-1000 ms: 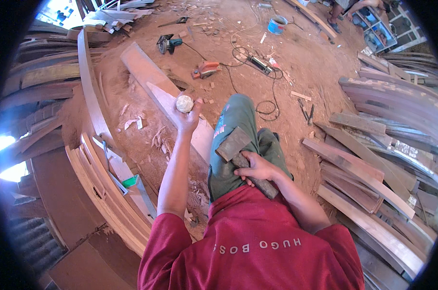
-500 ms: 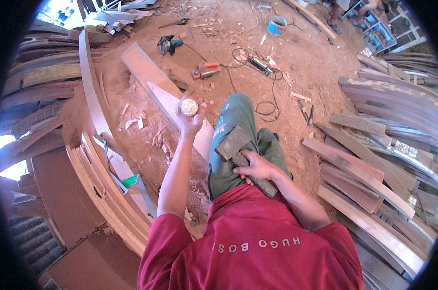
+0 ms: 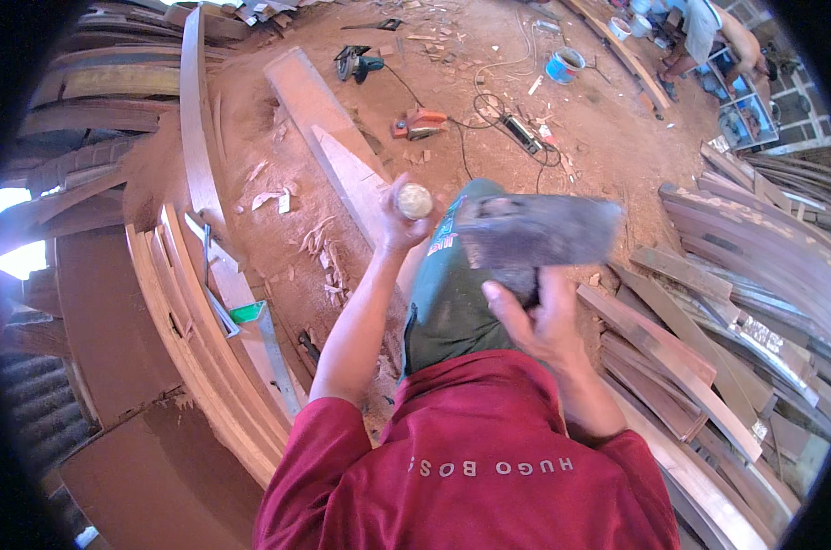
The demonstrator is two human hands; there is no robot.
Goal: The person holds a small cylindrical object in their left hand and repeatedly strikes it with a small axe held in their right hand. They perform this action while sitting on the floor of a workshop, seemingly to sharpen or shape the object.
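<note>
Mallet [image 3: 539,229] held level with a pale round-ended handle [image 3: 414,202]

The left hand [image 3: 399,225] is wrapped around the handle, whose rounded top shows above the fingers; whatever continues below is hidden. The handle sits over the near part of a long plank [image 3: 328,119] that lies on the floor [image 3: 617,165], though whether it touches the wood cannot be told. The right hand [image 3: 553,321] grips the mallet just under its head, thumb pointing up along the grip. The mallet's dark head is blurred and hangs over the green trousers [image 3: 448,302], to the right of the handle and apart from it.

Curled shavings [image 3: 319,252] are scattered off the plank's left edge. Off its right edge rest an orange power planer [image 3: 420,124] and, by the far right corner, a circular saw [image 3: 356,64]. A power strip [image 3: 523,135] and a blue bucket [image 3: 564,66] stand further right on the floor. Stacked boards [image 3: 649,335] line its right edge; a co-worker [image 3: 704,32] bends near its far right corner.
</note>
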